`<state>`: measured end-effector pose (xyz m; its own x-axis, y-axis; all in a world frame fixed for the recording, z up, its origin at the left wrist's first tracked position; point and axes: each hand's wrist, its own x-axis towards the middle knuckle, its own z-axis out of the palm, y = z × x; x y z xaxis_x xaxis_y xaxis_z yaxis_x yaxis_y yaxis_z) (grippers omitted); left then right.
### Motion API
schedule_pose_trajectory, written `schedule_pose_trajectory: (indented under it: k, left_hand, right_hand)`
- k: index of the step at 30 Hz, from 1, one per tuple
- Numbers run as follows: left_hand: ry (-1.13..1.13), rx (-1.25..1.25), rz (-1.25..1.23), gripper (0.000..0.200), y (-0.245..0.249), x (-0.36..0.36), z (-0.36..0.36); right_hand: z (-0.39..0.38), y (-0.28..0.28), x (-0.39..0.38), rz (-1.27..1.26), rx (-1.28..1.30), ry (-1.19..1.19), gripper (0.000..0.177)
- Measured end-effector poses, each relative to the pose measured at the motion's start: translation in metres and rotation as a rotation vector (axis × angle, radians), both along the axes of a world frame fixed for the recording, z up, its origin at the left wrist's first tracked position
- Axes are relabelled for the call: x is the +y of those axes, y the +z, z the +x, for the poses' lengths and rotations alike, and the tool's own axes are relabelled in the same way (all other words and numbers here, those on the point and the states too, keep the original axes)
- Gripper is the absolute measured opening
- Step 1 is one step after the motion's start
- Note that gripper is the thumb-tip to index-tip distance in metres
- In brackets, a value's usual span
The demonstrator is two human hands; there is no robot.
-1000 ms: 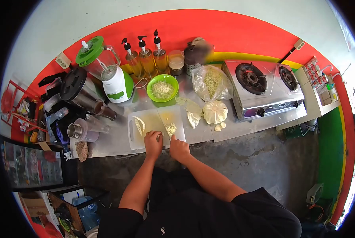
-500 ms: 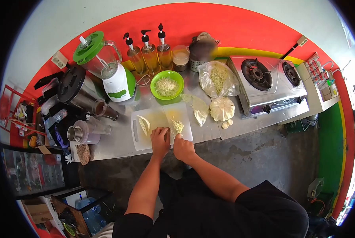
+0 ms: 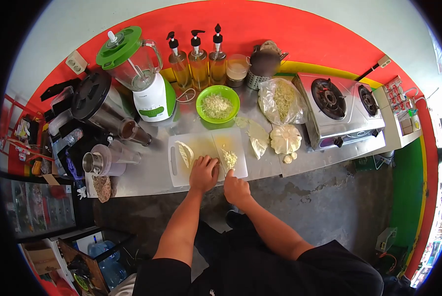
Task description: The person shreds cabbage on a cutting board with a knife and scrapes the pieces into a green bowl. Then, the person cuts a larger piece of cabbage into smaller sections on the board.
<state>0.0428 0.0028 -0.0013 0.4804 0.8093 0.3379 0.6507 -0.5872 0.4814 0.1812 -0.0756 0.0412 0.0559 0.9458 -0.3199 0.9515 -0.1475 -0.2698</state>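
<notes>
A white cutting board [image 3: 177,173] lies near the counter's front edge. My left hand [image 3: 204,173] rests on it with fingers bent and together; what lies under them is hidden. Closed in a fist, my right hand [image 3: 236,188] grips a knife [image 3: 222,160], its blade seen as a thin line pointing away across the board. Right of the blade is a small heap of shredded cabbage [image 3: 229,158]. On the board's left part sits a pale cabbage piece [image 3: 185,154]. Behind the board, a green bowl [image 3: 235,109] holds more shreds [image 3: 217,106].
Right of the board lie a loose cabbage leaf [image 3: 258,139], a cabbage head [image 3: 285,139] and a plastic bag of shreds [image 3: 282,101]. Further right stands a gas stove [image 3: 342,111]. A blender [image 3: 152,96], pump bottles [image 3: 198,66] and a dark jug [image 3: 95,103] line the back and left.
The view has shifted, so the counter sits slightly further right. My left hand looks flatter and more spread over the board; my right hand sits a little lower beside the board's front edge.
</notes>
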Motion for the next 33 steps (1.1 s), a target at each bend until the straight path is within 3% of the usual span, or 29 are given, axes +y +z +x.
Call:
schedule_pose_trajectory:
  k: [14,27,33]
  left_hand:
    - [0.029,-0.030,0.077,0.014,0.004,-0.003,0.002]
    - [0.050,0.022,0.072,0.019,0.003,-0.008,0.001]
    - [0.064,0.019,0.062,0.014,0.003,-0.008,0.001]
  right_hand:
    - [0.006,-0.010,0.020,-0.031,0.049,0.031,0.044]
    - [0.001,0.017,0.038,-0.123,0.038,0.045,0.040]
    - [-0.006,0.017,0.011,-0.181,-0.021,0.027,0.039]
